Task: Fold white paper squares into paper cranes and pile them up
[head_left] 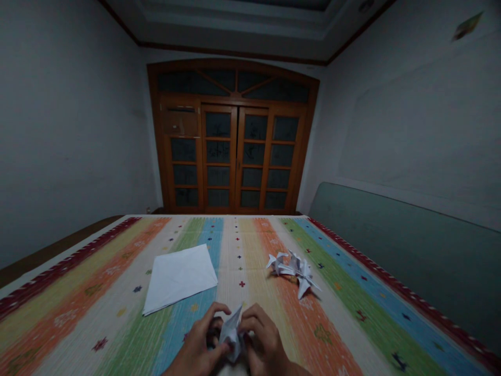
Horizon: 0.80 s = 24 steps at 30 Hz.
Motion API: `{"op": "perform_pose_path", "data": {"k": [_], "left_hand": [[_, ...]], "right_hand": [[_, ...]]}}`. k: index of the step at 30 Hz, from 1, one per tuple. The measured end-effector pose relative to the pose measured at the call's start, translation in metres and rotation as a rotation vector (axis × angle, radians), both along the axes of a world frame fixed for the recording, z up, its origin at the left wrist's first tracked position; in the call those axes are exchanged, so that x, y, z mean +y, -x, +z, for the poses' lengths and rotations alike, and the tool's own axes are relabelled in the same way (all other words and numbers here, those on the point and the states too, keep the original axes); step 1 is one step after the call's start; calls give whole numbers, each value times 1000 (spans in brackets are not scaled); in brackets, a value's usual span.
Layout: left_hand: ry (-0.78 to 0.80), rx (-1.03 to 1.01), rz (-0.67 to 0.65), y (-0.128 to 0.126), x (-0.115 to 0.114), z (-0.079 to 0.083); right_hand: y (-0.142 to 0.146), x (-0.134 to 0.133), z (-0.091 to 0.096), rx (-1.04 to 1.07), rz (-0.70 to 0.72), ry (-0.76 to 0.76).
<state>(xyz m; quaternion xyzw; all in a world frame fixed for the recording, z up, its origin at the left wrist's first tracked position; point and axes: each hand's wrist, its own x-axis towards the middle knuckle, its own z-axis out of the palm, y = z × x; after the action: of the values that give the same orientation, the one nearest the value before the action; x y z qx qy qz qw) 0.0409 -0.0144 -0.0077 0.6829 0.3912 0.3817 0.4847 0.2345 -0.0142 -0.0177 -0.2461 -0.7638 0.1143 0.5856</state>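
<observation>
Between my two hands, near the front of the table, is a small piece of folded white paper with a pointed tip standing up. My left hand pinches it from the left, thumb against its lower part. From the other side my right hand grips it, with curled fingers at its upper right edge. Beyond my right hand lie several folded white paper figures, grouped close together with pointed ends. To the left is a stack of white paper sheets, lying flat.
A striped, colourful cloth covers the table. Along the right side stands a pale green bench back or panel. Wooden doors with glass panes close off the far end, between white walls.
</observation>
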Motion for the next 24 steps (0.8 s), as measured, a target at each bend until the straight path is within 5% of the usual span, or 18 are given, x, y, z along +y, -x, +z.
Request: {"op": "perform_pose_path", "data": {"k": [15,24], "left_hand": [[-37,-40,16,4,2,-2],[28,-125,9,1,-1,7]], "right_hand": [[-2,1,7,-51,-126,31],[-2,0,17,-10,-18,197]]}}
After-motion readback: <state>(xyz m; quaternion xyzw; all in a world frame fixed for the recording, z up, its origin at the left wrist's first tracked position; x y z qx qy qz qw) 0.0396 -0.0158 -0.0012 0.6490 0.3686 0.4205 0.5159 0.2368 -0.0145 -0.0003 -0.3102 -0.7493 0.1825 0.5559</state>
